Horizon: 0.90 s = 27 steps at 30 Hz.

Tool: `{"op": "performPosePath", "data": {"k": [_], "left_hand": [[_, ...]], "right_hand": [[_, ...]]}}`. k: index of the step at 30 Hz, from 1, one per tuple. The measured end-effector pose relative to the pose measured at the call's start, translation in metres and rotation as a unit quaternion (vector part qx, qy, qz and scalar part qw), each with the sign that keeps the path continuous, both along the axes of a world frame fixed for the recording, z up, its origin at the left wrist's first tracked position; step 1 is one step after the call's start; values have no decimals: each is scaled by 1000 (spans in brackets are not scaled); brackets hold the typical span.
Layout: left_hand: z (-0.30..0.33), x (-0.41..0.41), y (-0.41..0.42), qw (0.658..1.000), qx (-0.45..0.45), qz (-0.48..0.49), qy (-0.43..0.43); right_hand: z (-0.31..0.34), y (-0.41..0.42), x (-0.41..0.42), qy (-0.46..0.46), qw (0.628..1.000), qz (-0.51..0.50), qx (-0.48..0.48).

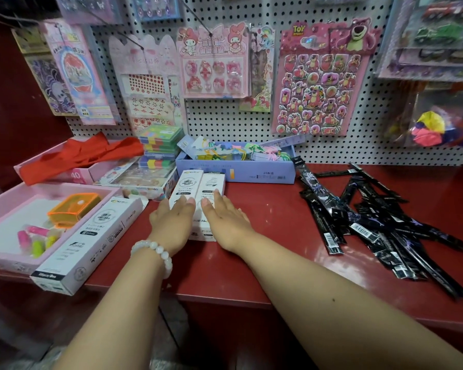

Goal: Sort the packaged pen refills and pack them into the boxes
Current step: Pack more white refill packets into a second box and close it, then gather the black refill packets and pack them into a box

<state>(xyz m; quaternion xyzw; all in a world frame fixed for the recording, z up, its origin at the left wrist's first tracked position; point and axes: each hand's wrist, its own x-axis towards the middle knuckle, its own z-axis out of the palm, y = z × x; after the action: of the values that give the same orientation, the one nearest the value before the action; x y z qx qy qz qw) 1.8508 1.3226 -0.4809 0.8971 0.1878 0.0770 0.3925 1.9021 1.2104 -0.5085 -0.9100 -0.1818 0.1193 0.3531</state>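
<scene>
My left hand (pixel 171 222) and right hand (pixel 222 217) lie flat, grip open, on two white cardboard boxes (pixel 198 190) mid-bench, while the black packaged pen refills (pixel 372 222) sit heaped well right, seemingly unsorted.

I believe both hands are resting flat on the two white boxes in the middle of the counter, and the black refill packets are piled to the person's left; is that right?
Not quite: the head view shows the black refill packets piled to the person's right. The left hand and right hand do rest flat on the two white boxes.
</scene>
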Motion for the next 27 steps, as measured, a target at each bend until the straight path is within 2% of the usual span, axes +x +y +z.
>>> {"op": "performPosePath", "data": {"k": [2,5,10,13,15,18,21,27], "left_hand": [[-1,2,-1,1000,22,4,-16],[-2,6,1,988,140,-37,57],[-13,6,14,968,234,-72,57],[-10,-2,26,973,227,9,29],[-4,-12,39,959,270,78,42],[-1,-28,62,930,306,154,133],[-7,-37,72,916,311,151,203],[2,-41,74,902,357,108,215]], "right_hand": [[-1,-2,3,-3,1000,-1,2],[-4,-7,1,-18,1000,-7,16],[-9,-5,-4,-45,998,-53,9],[-11,-1,-11,-91,993,-78,-4],[-11,-1,-14,-113,989,-94,-10],[-11,-1,-17,-128,987,-99,-20],[-12,1,-18,-128,987,-90,-28],[-11,-6,-22,-106,991,-85,-14]]}}
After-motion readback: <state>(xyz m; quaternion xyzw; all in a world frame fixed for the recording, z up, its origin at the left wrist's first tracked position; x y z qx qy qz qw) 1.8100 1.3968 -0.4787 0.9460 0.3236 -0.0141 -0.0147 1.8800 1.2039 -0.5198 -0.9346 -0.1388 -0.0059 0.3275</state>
